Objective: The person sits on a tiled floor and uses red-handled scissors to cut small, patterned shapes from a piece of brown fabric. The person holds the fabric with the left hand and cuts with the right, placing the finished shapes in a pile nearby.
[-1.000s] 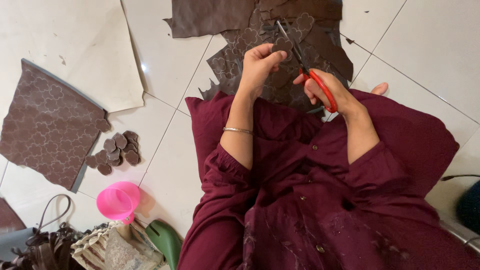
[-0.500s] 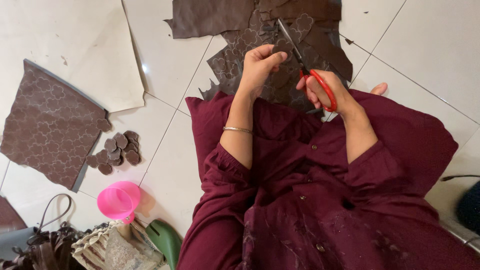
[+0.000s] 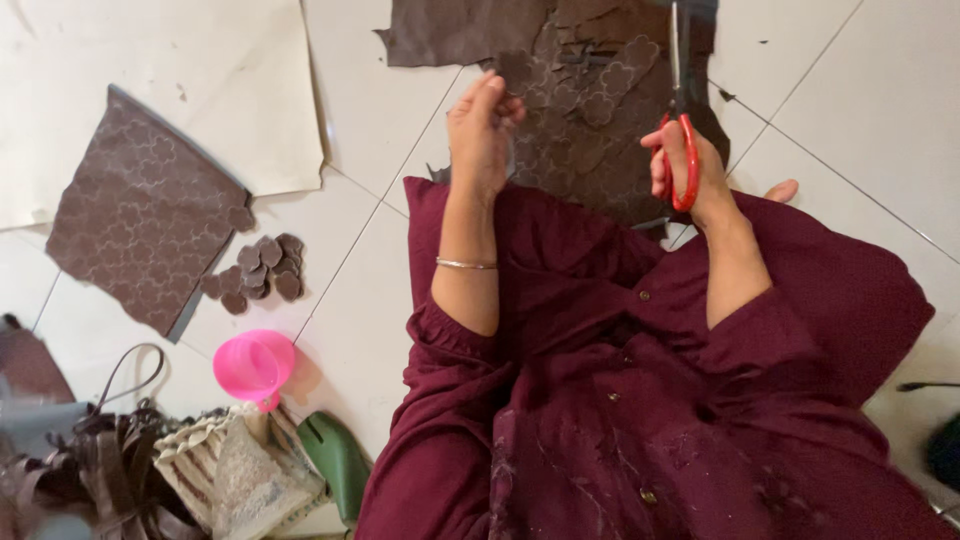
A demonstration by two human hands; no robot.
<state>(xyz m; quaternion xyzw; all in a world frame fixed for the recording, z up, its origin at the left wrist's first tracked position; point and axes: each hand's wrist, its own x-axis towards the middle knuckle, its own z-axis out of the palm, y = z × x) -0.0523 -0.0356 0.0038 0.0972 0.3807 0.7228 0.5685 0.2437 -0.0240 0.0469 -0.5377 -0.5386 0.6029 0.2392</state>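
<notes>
My left hand (image 3: 480, 130) is raised over my lap and pinches a small brown flower-shaped cut-out (image 3: 516, 70) at its fingertips. My right hand (image 3: 690, 170) grips red-handled scissors (image 3: 678, 90), blades pointing straight up and away from me. Between and beyond both hands a dark brown leather sheet (image 3: 600, 120), marked with flower outlines and with ragged cut edges, lies on the tiled floor and partly over my maroon dress. The scissor blades hang above the sheet's far part.
To the left lie a second patterned brown sheet (image 3: 140, 220), a pile of several cut flower pieces (image 3: 255, 275) and a pink plastic cup (image 3: 252, 365). White paper (image 3: 150, 90) covers the far-left floor. Bags, straps (image 3: 100, 470) and lace fabric (image 3: 230, 470) crowd the lower left.
The scissors have come off the sheet and swung upright. My left hand has lifted away from the sheet's edge with a small cut piece.
</notes>
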